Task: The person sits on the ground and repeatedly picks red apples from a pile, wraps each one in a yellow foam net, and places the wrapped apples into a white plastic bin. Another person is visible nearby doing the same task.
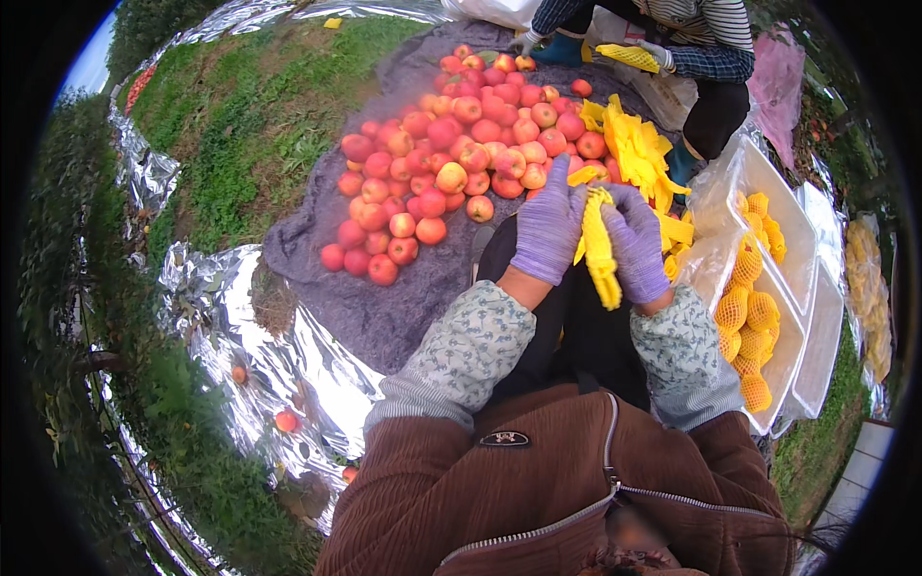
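Note:
Both of my hands wear purple knit gloves and meet above my lap. A yellow foam fruit net (599, 252) hangs flattened from my right hand (635, 241), whose fingers pinch its upper part. My left hand (545, 230) is closed around more of the yellow netting at its inner side, one finger pointing up; its grip is partly hidden. Just beyond the hands, a heap of red and yellow apples (467, 157) lies on a dark grey blanket (392, 324). A pile of flat yellow foam nets (637, 147) rests at the heap's right side.
At right stand white plastic-lined crates (781, 345) with netted apples (753, 317) inside. Across the heap, a co-worker's gloved hand (657, 54) holds a yellow net (628, 57). Silver reflective film (317, 367) and grass (238, 137) lie at left. A pink plastic bag (778, 93) is behind.

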A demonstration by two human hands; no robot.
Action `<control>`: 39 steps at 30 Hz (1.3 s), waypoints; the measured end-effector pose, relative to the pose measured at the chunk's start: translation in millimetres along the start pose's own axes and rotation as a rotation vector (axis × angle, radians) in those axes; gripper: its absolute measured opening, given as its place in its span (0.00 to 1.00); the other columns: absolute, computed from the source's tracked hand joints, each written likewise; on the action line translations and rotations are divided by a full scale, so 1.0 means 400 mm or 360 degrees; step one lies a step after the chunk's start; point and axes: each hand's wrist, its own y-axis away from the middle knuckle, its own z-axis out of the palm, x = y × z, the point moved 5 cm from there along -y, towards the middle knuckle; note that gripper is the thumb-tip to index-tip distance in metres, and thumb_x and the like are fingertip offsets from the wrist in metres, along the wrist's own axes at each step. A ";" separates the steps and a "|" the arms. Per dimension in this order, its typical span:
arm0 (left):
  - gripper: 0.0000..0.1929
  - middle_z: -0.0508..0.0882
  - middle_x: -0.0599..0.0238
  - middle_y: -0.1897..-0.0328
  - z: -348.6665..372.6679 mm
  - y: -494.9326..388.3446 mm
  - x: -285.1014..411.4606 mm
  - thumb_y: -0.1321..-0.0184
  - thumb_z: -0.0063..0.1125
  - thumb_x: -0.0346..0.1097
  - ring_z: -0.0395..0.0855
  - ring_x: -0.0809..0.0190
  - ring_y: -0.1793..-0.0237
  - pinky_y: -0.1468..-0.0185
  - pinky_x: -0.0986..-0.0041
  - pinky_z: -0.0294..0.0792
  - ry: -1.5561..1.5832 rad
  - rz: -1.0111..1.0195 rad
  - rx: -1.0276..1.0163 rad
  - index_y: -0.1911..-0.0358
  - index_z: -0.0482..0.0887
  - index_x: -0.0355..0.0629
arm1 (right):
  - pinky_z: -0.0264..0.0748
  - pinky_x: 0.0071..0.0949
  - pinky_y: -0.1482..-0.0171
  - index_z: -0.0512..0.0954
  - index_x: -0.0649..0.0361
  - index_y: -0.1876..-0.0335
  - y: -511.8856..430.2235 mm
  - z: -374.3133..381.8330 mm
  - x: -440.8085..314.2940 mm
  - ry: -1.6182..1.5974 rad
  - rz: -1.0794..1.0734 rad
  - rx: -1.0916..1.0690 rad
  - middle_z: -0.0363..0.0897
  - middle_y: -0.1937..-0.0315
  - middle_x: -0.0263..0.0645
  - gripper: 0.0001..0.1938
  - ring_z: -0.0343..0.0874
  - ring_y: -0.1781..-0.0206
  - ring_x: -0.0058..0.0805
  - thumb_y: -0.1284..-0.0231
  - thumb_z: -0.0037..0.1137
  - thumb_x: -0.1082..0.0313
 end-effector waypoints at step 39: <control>0.44 0.69 0.52 0.34 0.283 -0.388 -0.844 0.56 0.65 0.50 0.65 0.48 0.33 0.32 0.64 0.58 -0.0379 -0.0546 -0.1165 0.33 0.62 0.46 | 0.69 0.20 0.71 0.72 0.62 0.47 -0.299 0.036 0.340 -0.1298 0.1259 0.0407 0.77 0.63 0.37 0.15 0.72 0.70 0.24 0.31 0.46 0.62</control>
